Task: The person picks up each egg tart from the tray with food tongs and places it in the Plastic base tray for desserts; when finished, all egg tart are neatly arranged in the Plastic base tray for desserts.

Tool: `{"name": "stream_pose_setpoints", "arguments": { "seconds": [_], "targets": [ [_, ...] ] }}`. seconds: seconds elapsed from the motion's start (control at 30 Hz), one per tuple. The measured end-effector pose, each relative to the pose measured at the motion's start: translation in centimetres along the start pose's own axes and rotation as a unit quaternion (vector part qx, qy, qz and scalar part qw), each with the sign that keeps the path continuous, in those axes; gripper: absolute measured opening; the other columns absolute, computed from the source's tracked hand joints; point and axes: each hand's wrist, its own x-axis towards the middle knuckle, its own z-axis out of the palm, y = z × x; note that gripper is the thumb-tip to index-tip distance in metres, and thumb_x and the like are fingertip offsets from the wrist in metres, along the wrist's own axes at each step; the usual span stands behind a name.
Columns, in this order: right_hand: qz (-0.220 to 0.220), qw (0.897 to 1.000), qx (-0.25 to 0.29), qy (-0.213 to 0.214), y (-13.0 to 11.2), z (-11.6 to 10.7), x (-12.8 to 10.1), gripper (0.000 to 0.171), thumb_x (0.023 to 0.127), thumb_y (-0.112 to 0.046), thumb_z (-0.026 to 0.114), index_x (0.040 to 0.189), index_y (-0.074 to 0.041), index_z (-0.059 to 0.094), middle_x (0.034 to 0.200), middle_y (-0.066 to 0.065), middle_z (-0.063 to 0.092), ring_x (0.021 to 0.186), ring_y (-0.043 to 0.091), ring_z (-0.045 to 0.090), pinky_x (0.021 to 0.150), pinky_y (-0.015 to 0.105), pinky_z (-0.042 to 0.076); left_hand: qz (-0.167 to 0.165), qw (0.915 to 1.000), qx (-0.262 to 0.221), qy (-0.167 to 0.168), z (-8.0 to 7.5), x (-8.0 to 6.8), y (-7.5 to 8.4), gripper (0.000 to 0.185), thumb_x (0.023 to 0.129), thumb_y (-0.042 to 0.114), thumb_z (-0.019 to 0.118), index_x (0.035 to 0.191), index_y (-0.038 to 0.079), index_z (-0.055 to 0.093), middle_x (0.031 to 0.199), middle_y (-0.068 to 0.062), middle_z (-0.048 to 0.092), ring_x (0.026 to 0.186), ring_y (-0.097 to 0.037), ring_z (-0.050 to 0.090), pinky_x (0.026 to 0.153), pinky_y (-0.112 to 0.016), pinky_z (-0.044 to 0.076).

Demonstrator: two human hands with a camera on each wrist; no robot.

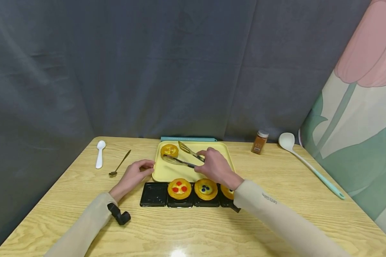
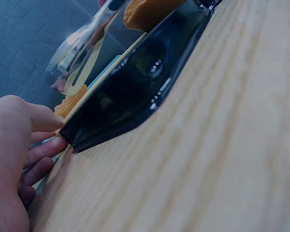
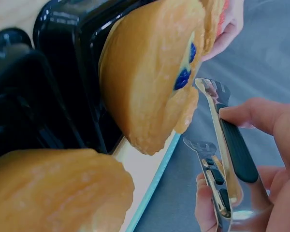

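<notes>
On the yellow tray (image 1: 186, 173) lies a tart with a pale topping (image 1: 169, 150), near the far left corner. My left hand (image 1: 135, 175) holds the tray's left edge between thumb and fingers. Over the tray, my right hand (image 1: 217, 165) grips metal tongs (image 1: 180, 161) with dark grip pads. Their two arms stand apart, one end overlapping the tart's near side, the other to its right. In front, a black compartment tray (image 1: 153, 194) holds a red-topped tart (image 1: 179, 189), a blueberry-topped tart (image 1: 206, 189) and another tart (image 1: 226, 192) partly hidden by the right sleeve.
At left lie a white spoon (image 1: 99, 155) and a small dark metal spoon (image 1: 120, 163). Behind the tray is a teal bar (image 1: 188, 139). A spice jar (image 1: 260, 142) and a long teal-handled ladle (image 1: 312, 167) are at right. A dark curtain (image 1: 164, 71) hangs behind.
</notes>
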Motion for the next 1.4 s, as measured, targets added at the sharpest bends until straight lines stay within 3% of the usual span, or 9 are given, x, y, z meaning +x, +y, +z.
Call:
{"name": "stream_pose_setpoints", "arguments": {
  "seconds": [0.33,0.53,0.93,1.23,1.4],
  "targets": [
    [-0.011,1.0,-0.003,0.0,-0.3,0.6,1.1,0.051,0.082,-0.028,0.081,0.125,-0.004,0.071,0.106,0.013,0.064,0.073,0.02,0.052,0.064,0.033,0.047,-0.002,1.0,-0.003,-0.002,-0.1,0.0,0.0,0.032,0.097,0.015,0.069,0.128,0.004,0.068,0.109,-0.007,0.069,0.099,-0.024,0.063,0.088,-0.042,0.048],
    [0.005,1.0,-0.008,-0.005,-0.7,0.8,1.9,0.05,0.083,-0.029,0.08,0.127,-0.006,0.07,0.111,0.013,0.064,0.08,0.021,0.054,0.068,0.034,0.05,-0.001,1.0,-0.001,-0.002,-0.1,0.0,0.1,0.032,0.097,0.015,0.069,0.128,0.004,0.068,0.109,-0.007,0.069,0.099,-0.024,0.064,0.088,-0.042,0.048],
    [-0.006,1.0,-0.015,-0.024,-0.7,1.7,2.8,0.049,0.085,-0.027,0.08,0.127,-0.003,0.069,0.113,0.013,0.064,0.081,0.021,0.053,0.065,0.033,0.046,-0.003,1.0,-0.001,0.001,-0.1,-0.1,0.0,0.032,0.097,0.015,0.07,0.127,0.004,0.068,0.109,-0.006,0.069,0.099,-0.024,0.064,0.088,-0.043,0.048],
    [-0.021,0.999,-0.03,-0.026,-0.8,2.0,2.6,0.046,0.089,-0.024,0.077,0.128,-0.002,0.068,0.116,0.015,0.064,0.09,0.024,0.059,0.08,0.038,0.054,-0.001,1.0,-0.005,0.0,0.0,0.0,0.0,0.032,0.097,0.015,0.07,0.127,0.004,0.068,0.108,-0.006,0.069,0.099,-0.023,0.063,0.088,-0.042,0.048],
    [-0.021,0.999,-0.034,-0.026,-0.8,2.1,2.6,0.045,0.09,-0.024,0.077,0.128,-0.002,0.068,0.117,0.015,0.064,0.091,0.024,0.058,0.081,0.038,0.053,0.0,1.0,-0.006,0.001,0.0,0.0,-0.1,0.032,0.097,0.016,0.07,0.127,0.005,0.068,0.108,-0.006,0.069,0.098,-0.023,0.064,0.088,-0.042,0.048]
  ]
}}
